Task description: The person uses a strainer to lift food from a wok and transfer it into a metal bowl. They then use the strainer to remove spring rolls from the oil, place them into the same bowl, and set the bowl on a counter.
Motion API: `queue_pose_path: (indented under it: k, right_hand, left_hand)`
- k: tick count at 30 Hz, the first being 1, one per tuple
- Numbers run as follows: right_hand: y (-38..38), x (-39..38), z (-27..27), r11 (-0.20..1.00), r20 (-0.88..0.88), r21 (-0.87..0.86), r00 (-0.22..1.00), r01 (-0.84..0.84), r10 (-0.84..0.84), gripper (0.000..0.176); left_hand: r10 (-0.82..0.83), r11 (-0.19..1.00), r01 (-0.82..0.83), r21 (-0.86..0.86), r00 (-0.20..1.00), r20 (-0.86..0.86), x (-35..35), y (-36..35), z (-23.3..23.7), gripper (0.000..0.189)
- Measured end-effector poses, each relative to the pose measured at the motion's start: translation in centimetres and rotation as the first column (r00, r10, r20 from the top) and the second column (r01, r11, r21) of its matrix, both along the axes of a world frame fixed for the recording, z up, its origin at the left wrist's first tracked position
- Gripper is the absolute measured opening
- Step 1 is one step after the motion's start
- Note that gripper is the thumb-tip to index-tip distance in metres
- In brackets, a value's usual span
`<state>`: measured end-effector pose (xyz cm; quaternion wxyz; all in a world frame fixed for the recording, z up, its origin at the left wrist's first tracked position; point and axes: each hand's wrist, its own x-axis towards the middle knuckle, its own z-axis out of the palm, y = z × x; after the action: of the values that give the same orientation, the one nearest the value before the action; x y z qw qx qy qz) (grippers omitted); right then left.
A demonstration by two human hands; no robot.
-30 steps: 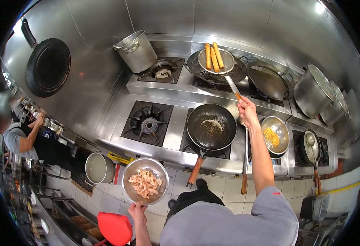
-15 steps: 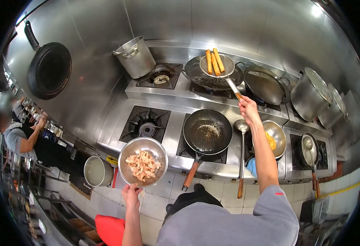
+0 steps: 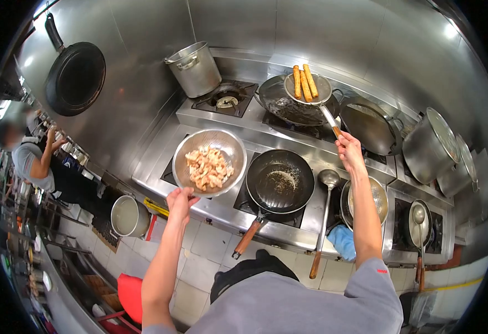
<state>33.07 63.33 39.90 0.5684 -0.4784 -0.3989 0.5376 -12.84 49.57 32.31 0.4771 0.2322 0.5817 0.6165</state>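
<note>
My left hand (image 3: 179,201) grips a bowl (image 3: 239,158) of food pieces (image 3: 207,168). My right hand (image 3: 349,150) grips a strainer (image 3: 323,91) supporting three rolls (image 3: 305,84).

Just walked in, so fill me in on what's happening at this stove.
The person's right hand grips a strainer by its handle, with golden-brown rolls in it, above a wok at the back. The left hand holds a metal bowl of pale pieces, possibly meat, by its rim. A frying pan sits on a front burner.
</note>
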Motion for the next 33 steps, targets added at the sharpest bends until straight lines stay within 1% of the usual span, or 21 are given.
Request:
queue_pose_path:
  k: [1,3,4,6,8,10,14,19,21,23,25,28,30,33]
  right_hand:
    - [0.2,0.4,0.2,1.0,0.005,0.005,1.0,-0.005,0.005,0.021]
    - [0.5,1.3,0.4,1.0,0.003,0.016,1.0,-0.027,0.027,0.019]
    - [0.6,1.6,0.7,0.999,-0.002,0.033,0.999,-0.037,0.037,0.018]
    - [0.3,1.9,0.9,0.999,0.0,0.034,1.0,-0.027,0.027,0.019]
    - [0.5,2.0,0.7,0.998,-0.03,0.064,1.0,0.001,0.001,0.019]
    - [0.8,2.5,0.4,0.998,-0.041,0.04,0.998,-0.039,0.041,0.019]
    - [1.1,3.6,0.2,0.995,-0.072,-0.007,0.992,-0.1,0.099,0.023]
    - [0.5,3.5,-1.3,0.996,-0.08,-0.047,0.994,-0.079,0.075,0.023]
    - [0.4,3.3,-1.7,0.996,-0.083,-0.049,0.994,-0.072,0.068,0.023]
    - [0.3,3.2,-2.5,0.997,-0.094,-0.044,0.993,-0.071,0.067,0.023]
    - [0.0,3.2,-1.9,0.996,-0.081,-0.052,0.994,-0.077,0.073,0.024]
    - [-0.7,3.1,-2.0,0.995,-0.089,-0.053,0.993,-0.08,0.075,0.024]
    - [-0.7,3.2,-2.0,0.995,-0.096,-0.048,0.992,-0.082,0.077,0.024]
    - [-0.8,3.4,-1.6,0.996,-0.075,-0.052,0.995,-0.077,0.072,0.026]
  left_hand:
    - [0.009,1.0,-0.009,-0.002,1.0,0.003,0.7,0.8,0.7,0.015]
    - [-0.053,0.998,0.053,0.031,0.999,0.01,2.0,2.1,2.0,0.014]
    - [-0.046,0.999,0.045,0.03,0.999,0.013,2.5,2.7,2.2,0.014]
    - [-0.06,0.997,0.059,0.053,0.998,0.02,3.4,3.9,2.7,0.014]
    - [-0.048,0.998,0.048,0.035,0.999,0.012,4.0,5.1,2.8,0.015]
    - [-0.061,0.997,0.06,0.053,0.998,0.01,4.9,5.9,3.1,0.015]
    - [-0.068,0.998,0.068,0.015,0.998,-0.008,6.0,7.6,3.2,0.015]
    - [-0.067,0.998,0.067,0.003,0.997,-0.025,6.7,9.0,2.9,0.014]
    - [-0.07,0.998,0.07,-0.005,0.995,-0.075,7.0,9.8,3.0,0.014]
    - [-0.073,0.997,0.071,-0.017,0.994,-0.076,7.4,10.8,3.1,0.014]
    - [-0.072,0.997,0.07,-0.029,0.995,-0.073,8.0,11.7,3.4,0.014]
    - [-0.059,0.998,0.06,0.007,0.997,-0.058,8.9,12.8,4.4,0.015]
    - [-0.057,0.998,0.056,-0.013,0.997,-0.051,9.7,13.6,5.0,0.018]
    - [-0.047,0.999,0.047,-0.008,0.998,-0.046,10.2,15.6,4.3,0.022]
